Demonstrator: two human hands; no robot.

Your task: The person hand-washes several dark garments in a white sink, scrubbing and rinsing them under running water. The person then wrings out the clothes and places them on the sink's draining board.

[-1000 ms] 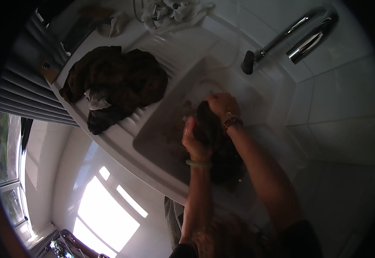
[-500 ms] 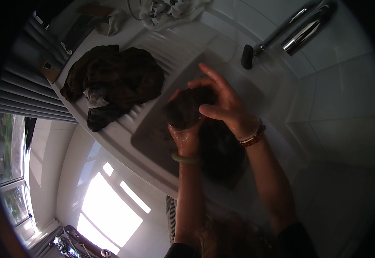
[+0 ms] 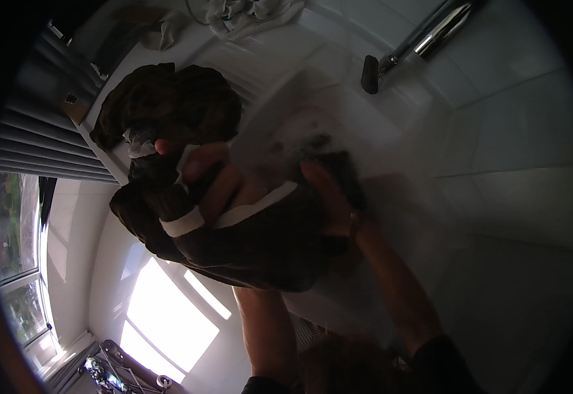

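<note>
Reference: 12 o'clock is the top edge of my head view.

Primary item: a dark garment (image 3: 254,253) with a white band (image 3: 260,205) along its opening. It hangs in front of me, across the near left edge of the basin (image 3: 267,118). Its bulk runs lengthwise from 10 o'clock to 4 o'clock; the white band crosses that line, from about 8 o'clock to 2 o'clock.

Left hand (image 3: 224,187): nearer to the opening. It sits among the white edges, and the main body of the garment lies at its 6 o'clock, covering the wrist. My left forearm (image 3: 265,322) enters from below and passes out of sight under the cloth. The fingers are parted, one extending toward 10 o'clock and the others bent beside the band. Blur and folds obscure them; I cannot tell whether they pinch the fabric.

Right hand (image 3: 331,200): positioned at the garment's 2 o'clock end, over the basin, with the main body at its 8 o'clock. The fingers point toward 11 o'clock. Their closure is blurred and cannot be determined.

Adjacent items: a dark mass (image 3: 341,165) lies in the basin at the right hand's 12 o'clock; whether it joins the garment is unclear. A dark cloth pile (image 3: 175,105) rests on the bench (image 3: 276,56) at the left hand's 11 o'clock. The faucet (image 3: 441,34) stands well apart, at the right hand's 1 o'clock.
</note>
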